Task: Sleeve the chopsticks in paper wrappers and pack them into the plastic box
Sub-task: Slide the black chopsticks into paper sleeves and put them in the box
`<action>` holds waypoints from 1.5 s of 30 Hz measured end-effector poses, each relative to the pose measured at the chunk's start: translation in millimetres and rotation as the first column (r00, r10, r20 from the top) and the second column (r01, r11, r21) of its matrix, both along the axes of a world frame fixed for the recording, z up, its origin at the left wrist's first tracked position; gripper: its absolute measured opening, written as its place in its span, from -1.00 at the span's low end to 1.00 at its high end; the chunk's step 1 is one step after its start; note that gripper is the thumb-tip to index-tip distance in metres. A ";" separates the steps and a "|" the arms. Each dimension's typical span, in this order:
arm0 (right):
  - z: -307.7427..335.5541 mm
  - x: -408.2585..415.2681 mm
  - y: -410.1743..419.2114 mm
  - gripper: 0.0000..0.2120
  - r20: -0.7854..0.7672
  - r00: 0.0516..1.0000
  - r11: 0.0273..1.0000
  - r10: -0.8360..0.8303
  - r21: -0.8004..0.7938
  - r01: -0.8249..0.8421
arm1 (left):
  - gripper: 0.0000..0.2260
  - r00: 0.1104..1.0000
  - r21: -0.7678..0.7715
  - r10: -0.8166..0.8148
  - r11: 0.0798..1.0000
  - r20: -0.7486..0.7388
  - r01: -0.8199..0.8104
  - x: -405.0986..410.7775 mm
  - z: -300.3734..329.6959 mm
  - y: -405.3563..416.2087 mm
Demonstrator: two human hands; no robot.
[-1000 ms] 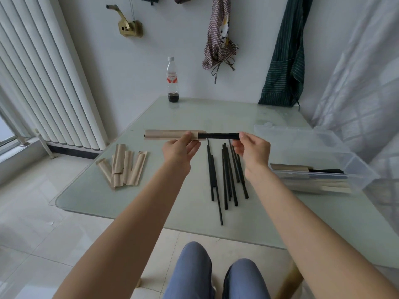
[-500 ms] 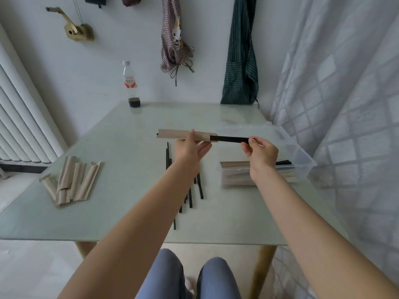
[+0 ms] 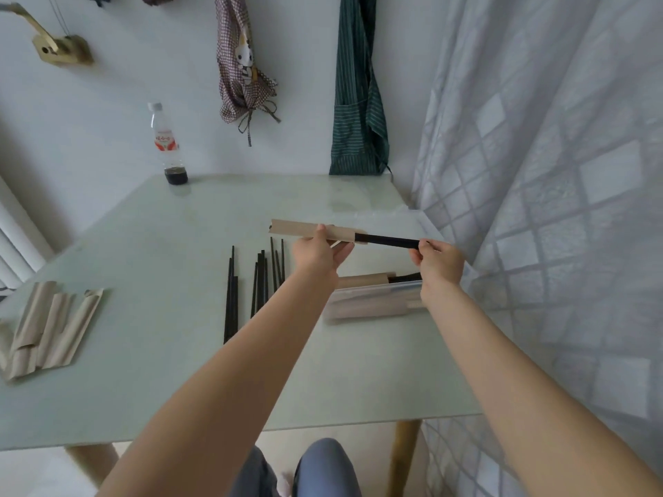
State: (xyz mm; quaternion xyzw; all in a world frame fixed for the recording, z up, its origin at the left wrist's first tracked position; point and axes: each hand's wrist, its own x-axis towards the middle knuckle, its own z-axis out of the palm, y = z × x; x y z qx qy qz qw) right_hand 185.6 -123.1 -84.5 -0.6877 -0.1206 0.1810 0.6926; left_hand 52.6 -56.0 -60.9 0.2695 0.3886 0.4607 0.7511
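While left hand [image 3: 317,251] is gripping the paper wrapper [image 3: 312,231], right hand [image 3: 436,260] is pinching the chopsticks [image 3: 387,241]; keeping both in line is probably easing them home

Lighting: soft, even daylight, moderately bright, cool grey-green cast. Source: seemingly the right, through the sheer curtain [image 3: 559,181], whose grid pattern glows pale. Shadows: faint and diffuse; weak ones under the forearms on the table [image 3: 161,371]. Glare: mild sheen on the tabletop near its far edge; none harsh. Distortion: strong wide-angle bending at the borders; wall and curtain lines lean outward. Sharpness: centre fairly crisp; the corners look softer, with slight smearing.
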 end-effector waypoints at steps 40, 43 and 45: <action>6.3 20.5 19.7 -0.69 0.339 0.332 0.359 0.881 -0.933 0.001 | -0.81 -0.085 0.116 0.462 0.389 -0.883 0.914 -3.9 -23.7 25.8; 3.7 19.9 22.0 -0.76 0.316 0.356 0.356 0.880 -0.933 -0.052 | -0.80 -0.118 0.079 0.471 0.378 -0.874 0.922 -1.8 -25.9 27.4; 4.0 15.8 21.8 -0.77 0.302 0.367 0.348 0.880 -0.935 -0.065 | -0.78 -0.109 0.077 0.470 0.360 -0.876 0.930 -1.3 -27.4 28.4</action>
